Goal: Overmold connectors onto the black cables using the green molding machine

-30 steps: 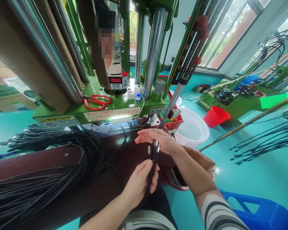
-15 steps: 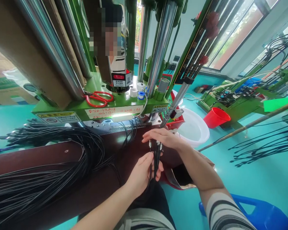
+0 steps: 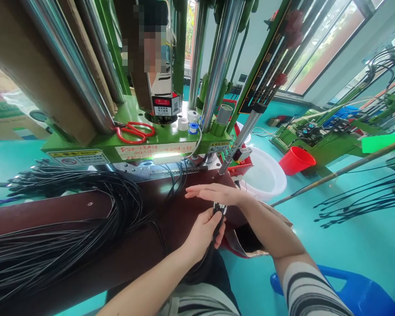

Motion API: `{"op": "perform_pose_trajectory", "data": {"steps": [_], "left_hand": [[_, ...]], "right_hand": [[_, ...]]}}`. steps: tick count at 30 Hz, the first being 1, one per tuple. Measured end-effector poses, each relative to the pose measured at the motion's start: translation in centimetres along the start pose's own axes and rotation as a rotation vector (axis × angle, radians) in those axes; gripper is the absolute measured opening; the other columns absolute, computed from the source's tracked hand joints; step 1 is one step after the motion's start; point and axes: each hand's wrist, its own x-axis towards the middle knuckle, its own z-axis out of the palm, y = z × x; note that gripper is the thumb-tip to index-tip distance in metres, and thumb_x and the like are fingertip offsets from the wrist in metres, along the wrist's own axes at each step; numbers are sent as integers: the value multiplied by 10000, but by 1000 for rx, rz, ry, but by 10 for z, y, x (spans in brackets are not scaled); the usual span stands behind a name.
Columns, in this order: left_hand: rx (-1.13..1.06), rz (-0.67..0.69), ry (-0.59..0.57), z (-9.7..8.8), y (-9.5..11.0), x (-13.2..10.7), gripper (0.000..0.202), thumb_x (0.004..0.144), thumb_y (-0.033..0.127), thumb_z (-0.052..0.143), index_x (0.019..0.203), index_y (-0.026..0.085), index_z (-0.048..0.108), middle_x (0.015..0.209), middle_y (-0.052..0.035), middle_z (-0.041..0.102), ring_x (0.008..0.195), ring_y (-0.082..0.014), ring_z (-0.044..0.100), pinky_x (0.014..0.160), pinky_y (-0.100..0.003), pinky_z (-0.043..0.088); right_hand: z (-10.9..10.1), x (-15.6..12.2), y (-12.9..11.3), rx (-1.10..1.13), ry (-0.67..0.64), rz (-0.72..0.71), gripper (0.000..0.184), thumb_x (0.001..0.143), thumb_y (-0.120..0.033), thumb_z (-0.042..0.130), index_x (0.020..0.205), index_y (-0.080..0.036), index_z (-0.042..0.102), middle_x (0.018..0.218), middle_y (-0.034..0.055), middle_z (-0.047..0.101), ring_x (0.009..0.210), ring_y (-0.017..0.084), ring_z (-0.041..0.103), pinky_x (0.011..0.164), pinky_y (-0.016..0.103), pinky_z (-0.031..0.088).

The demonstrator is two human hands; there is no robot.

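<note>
A heavy cable bundle (image 3: 69,219) sprawls over the brown table (image 3: 95,206) at the left, with red scissors (image 3: 133,131) farther back on the green press (image 3: 95,147). Near the middle, the left hand (image 3: 202,232) is clenched around a few black cables (image 3: 217,219), their metal ends (image 3: 220,206) pointing up. The right hand (image 3: 217,193) lies flat and unclenched just over those ends. A white basin (image 3: 266,177) sits farther right.

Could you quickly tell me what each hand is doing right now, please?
Left hand: closed, holding a few black cables.
Right hand: open and flat, fingers straight, over the cables' metal ends.
</note>
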Motion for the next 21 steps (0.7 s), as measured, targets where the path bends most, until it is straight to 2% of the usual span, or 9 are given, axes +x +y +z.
{"op": "perform_pose_trajectory", "data": {"steps": [4,7,9,12,14,17,19,21], "left_hand": [[-23,8,65,2,-3,3,308,744,451,549,734,156,462,529,31,513,365,-68,425,349,-206,331],[-53,10,102,2,-7,5,313,738,445,562,714,148,468,558,16,523,384,-63,424,363,-206,319],[-78,22,91,1,-8,6,295,728,420,586,708,152,462,558,28,503,390,-53,400,361,-198,288],[-97,28,73,-9,-4,10,281,684,362,643,691,153,454,561,43,483,406,-39,377,369,-187,260],[-113,36,105,-19,2,13,273,682,346,647,698,149,459,578,41,489,424,-34,383,381,-181,266],[-134,66,180,-36,10,15,258,720,357,616,743,160,450,603,41,503,468,-46,429,421,-181,329],[-143,83,189,-43,12,14,262,751,392,582,775,181,429,577,56,487,480,-64,456,455,-202,381],[-151,111,190,-46,11,13,272,769,425,555,792,200,405,531,83,437,440,-62,429,442,-205,379]], "right_hand": [[9,3,1,-172,-51,100,456,883,-421,402,1278,-207,475,1241,50,563,1180,197,474,1006,350,331],[13,5,6,-207,-5,125,468,883,-433,393,1271,-188,484,1221,76,576,1136,203,513,970,347,366],[15,6,9,-192,18,120,481,886,-433,378,1253,-145,497,1180,105,599,1106,206,535,960,352,375],[11,10,18,-48,3,42,470,915,-377,299,1244,-95,481,1159,133,603,1066,185,560,921,343,418],[4,17,28,-94,175,8,429,926,-317,269,1224,-95,483,1182,131,586,1081,169,547,925,333,418],[-11,36,50,-570,531,93,338,891,-183,351,1188,-109,494,1237,116,532,1162,172,460,997,330,340],[-17,50,64,-815,595,173,350,829,-75,393,1164,-86,492,1245,139,502,1182,199,418,1020,343,296],[-20,63,75,-880,583,221,369,781,-2,376,1126,-58,493,1209,181,499,1167,236,412,1010,379,287]]}}
